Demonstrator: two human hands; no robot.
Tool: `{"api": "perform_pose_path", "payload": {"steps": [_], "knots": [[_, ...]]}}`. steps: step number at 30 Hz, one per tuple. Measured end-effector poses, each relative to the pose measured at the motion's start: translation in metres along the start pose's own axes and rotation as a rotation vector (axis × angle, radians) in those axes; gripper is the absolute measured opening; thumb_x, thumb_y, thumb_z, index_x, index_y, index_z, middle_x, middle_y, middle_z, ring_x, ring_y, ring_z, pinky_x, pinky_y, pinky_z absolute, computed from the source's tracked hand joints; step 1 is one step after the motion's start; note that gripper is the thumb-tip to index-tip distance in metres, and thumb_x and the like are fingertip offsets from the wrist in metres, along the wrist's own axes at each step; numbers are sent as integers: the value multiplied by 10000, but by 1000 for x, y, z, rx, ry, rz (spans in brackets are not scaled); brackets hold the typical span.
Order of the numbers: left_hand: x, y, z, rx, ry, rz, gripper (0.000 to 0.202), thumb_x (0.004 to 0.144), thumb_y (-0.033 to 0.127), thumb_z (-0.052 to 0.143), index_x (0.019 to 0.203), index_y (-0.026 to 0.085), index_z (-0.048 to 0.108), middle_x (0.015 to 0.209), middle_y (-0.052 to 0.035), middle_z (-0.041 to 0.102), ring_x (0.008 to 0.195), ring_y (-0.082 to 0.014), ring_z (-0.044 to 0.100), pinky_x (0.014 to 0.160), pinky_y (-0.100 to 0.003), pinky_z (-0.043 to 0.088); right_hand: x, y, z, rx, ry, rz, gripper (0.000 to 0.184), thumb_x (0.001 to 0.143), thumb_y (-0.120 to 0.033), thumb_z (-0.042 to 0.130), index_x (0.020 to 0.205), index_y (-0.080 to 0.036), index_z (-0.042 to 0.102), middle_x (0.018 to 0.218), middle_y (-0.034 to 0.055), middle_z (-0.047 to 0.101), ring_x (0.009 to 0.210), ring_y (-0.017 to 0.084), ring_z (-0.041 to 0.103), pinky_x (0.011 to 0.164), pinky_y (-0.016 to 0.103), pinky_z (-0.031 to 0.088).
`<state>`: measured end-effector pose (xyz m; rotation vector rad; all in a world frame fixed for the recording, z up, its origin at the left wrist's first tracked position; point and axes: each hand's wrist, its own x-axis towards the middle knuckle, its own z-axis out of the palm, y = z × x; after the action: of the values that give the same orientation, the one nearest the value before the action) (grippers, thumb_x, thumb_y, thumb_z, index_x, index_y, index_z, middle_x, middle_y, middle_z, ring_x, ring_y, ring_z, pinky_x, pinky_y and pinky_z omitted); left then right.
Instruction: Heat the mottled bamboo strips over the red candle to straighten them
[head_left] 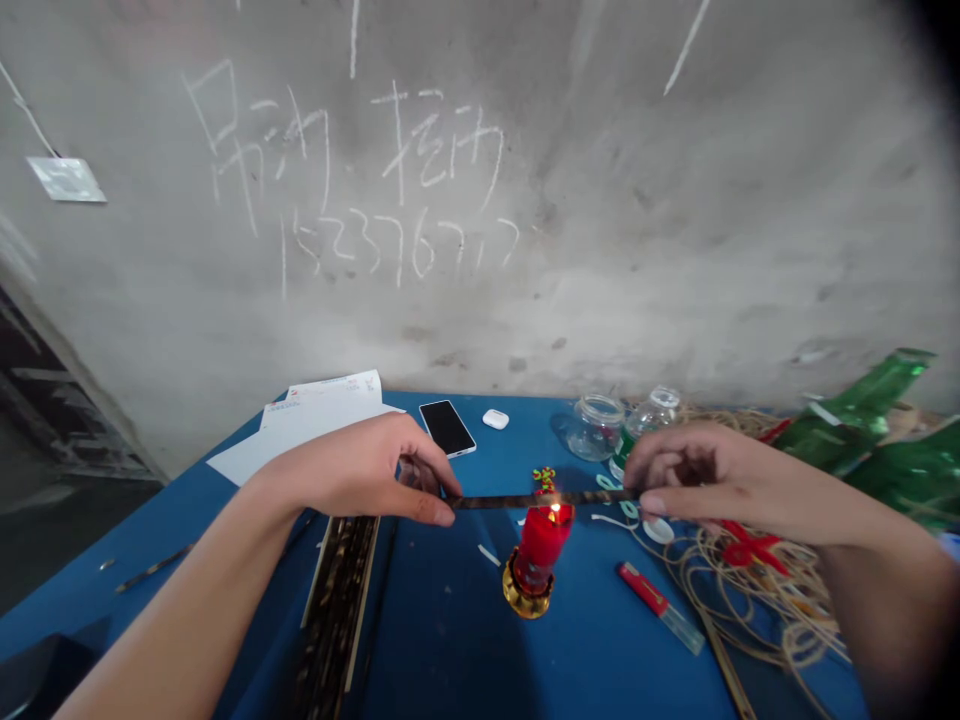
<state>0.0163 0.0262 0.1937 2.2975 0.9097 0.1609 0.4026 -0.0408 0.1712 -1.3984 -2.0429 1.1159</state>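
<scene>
Between my two hands stretches a thin dark mottled strip [502, 501], held level by its ends. My left hand [382, 468] pinches one end between thumb and fingertips. At the other end, my right hand [686, 470] grips it the same way. Right at the middle of the strip burns a red candle [543, 540] on a gold base [528, 592], its flame touching or very close to the strip. A bundle of similar dark strips [337, 610] lies on the blue table below my left hand.
White papers [322, 410], a phone [448, 428] and a white earbud case [495, 419] lie toward the wall. Glass jars [596, 428], green bottles [847, 420] and tangled twine [772, 590] crowd the right. Nearer lies a red clear-ended tube [660, 605].
</scene>
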Motion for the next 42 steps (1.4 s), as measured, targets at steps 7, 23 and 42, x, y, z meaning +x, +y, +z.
{"api": "perform_pose_path", "payload": {"steps": [7,23,42], "knots": [[-2,2,-2,9,10,-9,255,870,489,821,1020,295,890,886,-22,845,768,-208,740,637,-277,478,2,4,1,26,-31,11,154,911,-401,820,987,-279,763,697,-41,572,611,135,510,551,292,392],[-7,-6,-6,-51,40,-11,260,840,465,868,999,261,891,764,-11,799,676,-165,689,598,-258,462,11,19,4,-31,-45,81,258,937,-566,769,1018,-321,763,709,-26,540,632,153,480,563,301,376],[-4,-12,-5,-10,43,-3,298,835,518,858,989,264,879,777,-23,790,700,-187,683,613,-285,466,10,5,11,-11,-16,-2,217,937,-476,799,991,-269,760,693,-51,530,603,119,454,563,303,326]]}}
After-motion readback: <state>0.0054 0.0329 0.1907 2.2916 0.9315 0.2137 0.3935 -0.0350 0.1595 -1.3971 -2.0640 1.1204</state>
